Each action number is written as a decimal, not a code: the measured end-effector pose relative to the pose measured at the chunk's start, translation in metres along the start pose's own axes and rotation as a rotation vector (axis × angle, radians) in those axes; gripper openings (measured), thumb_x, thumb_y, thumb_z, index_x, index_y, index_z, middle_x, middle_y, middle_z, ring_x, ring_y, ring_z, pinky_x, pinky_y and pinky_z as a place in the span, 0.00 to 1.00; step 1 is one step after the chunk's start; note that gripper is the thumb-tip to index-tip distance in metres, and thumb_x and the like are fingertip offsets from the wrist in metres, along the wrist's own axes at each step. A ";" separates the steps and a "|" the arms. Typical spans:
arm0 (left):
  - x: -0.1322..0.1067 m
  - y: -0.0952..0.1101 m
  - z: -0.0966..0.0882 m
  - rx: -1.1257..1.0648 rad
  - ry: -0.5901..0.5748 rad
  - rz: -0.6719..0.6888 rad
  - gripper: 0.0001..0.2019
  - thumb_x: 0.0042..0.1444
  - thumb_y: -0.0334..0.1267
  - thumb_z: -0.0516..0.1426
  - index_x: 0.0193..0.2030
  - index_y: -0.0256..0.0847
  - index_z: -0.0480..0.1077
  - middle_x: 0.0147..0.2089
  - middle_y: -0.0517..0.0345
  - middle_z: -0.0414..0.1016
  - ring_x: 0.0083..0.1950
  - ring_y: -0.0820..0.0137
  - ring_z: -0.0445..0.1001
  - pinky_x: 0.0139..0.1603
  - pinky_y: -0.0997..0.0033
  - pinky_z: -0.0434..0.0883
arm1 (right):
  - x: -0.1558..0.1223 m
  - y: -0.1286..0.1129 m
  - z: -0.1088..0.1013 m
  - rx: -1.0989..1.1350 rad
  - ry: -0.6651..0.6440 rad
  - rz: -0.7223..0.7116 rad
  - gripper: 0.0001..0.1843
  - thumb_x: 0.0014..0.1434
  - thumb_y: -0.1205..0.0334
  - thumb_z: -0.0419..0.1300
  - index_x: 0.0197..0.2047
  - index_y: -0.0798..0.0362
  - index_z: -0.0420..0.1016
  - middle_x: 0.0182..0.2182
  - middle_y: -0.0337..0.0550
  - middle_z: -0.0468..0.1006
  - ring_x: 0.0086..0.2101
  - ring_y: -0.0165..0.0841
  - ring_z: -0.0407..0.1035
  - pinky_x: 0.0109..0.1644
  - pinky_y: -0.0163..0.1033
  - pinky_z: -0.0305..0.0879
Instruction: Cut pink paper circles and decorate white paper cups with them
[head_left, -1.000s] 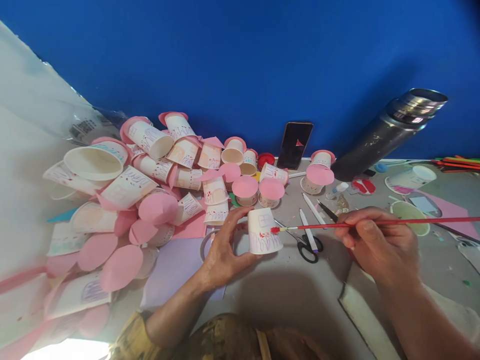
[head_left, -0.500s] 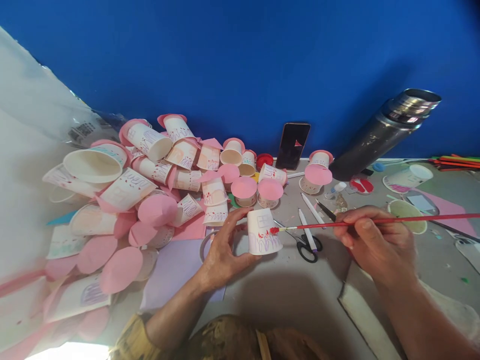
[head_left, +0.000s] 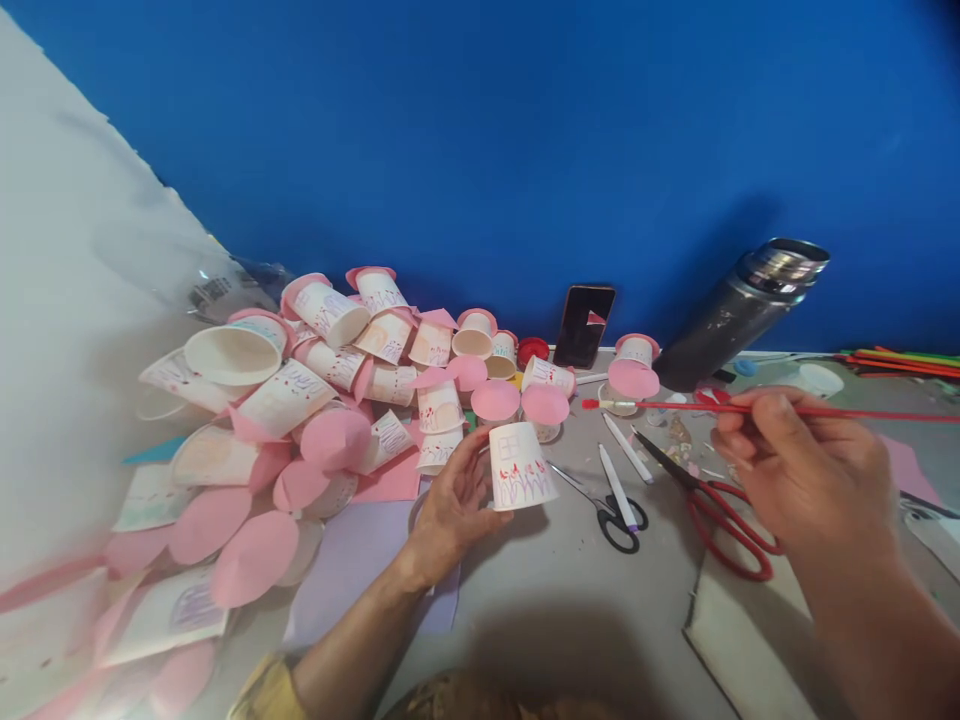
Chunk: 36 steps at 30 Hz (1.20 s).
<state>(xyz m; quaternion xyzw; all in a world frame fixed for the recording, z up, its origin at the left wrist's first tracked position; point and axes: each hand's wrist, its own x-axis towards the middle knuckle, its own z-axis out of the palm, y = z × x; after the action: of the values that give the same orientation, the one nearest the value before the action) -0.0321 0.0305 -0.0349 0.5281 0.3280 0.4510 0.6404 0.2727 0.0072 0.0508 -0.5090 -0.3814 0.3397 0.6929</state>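
My left hand grips a white paper cup from its left side, thumb below and fingers behind. The cup is upside down and bears a drawn window, purple grass-like strokes and red dabs. My right hand pinches a thin red paintbrush. Its red-tipped bristles point left, apart from the cup. Below my right hand lie red-handled scissors. Black-handled scissors and two white markers rest to the right of the cup.
A heap of decorated paper cups with pink paper tops fills the left side. A phone leans on the blue wall beside a dark open flask. Purple paper lies under my left arm; orange and green sticks lie far right.
My right hand has drawn the brush away from the cup, to the right and up. The red-handled scissors have come into fuller view. My left hand keeps its hold on the cup.
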 end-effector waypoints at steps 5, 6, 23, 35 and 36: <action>-0.001 0.004 0.002 -0.068 0.008 -0.004 0.43 0.47 0.37 0.73 0.69 0.51 0.62 0.73 0.45 0.64 0.76 0.49 0.60 0.75 0.39 0.60 | -0.012 -0.007 0.011 -0.035 -0.167 -0.030 0.09 0.64 0.53 0.69 0.34 0.47 0.83 0.23 0.44 0.76 0.22 0.33 0.66 0.22 0.40 0.60; -0.001 0.005 0.003 -0.080 0.006 -0.005 0.42 0.47 0.36 0.73 0.68 0.51 0.63 0.73 0.45 0.64 0.76 0.48 0.61 0.75 0.38 0.60 | -0.016 -0.004 0.013 -0.042 -0.203 -0.024 0.09 0.64 0.53 0.68 0.35 0.47 0.83 0.23 0.43 0.77 0.22 0.33 0.66 0.22 0.40 0.61; -0.001 0.011 0.005 -0.202 -0.005 -0.041 0.41 0.44 0.27 0.72 0.65 0.50 0.66 0.72 0.48 0.66 0.76 0.48 0.59 0.74 0.44 0.58 | -0.020 0.013 0.013 -0.091 -0.244 -0.038 0.09 0.65 0.51 0.67 0.36 0.46 0.82 0.25 0.42 0.79 0.23 0.33 0.67 0.24 0.39 0.64; -0.001 0.008 0.004 -0.190 -0.021 -0.054 0.41 0.45 0.28 0.72 0.66 0.52 0.66 0.73 0.49 0.65 0.75 0.48 0.60 0.74 0.43 0.57 | -0.016 0.015 0.012 -0.102 -0.225 -0.026 0.09 0.63 0.51 0.68 0.35 0.45 0.82 0.25 0.43 0.79 0.22 0.33 0.66 0.23 0.40 0.63; -0.001 0.008 0.004 -0.193 -0.018 -0.056 0.41 0.45 0.28 0.72 0.66 0.52 0.66 0.73 0.49 0.65 0.76 0.48 0.59 0.74 0.43 0.57 | -0.016 0.016 0.012 -0.111 -0.235 -0.019 0.09 0.63 0.51 0.68 0.35 0.46 0.82 0.25 0.42 0.79 0.22 0.33 0.66 0.23 0.40 0.63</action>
<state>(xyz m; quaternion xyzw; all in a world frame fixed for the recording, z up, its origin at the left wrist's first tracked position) -0.0308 0.0286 -0.0258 0.4589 0.2919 0.4576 0.7035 0.2528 0.0027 0.0352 -0.4996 -0.4829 0.3686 0.6176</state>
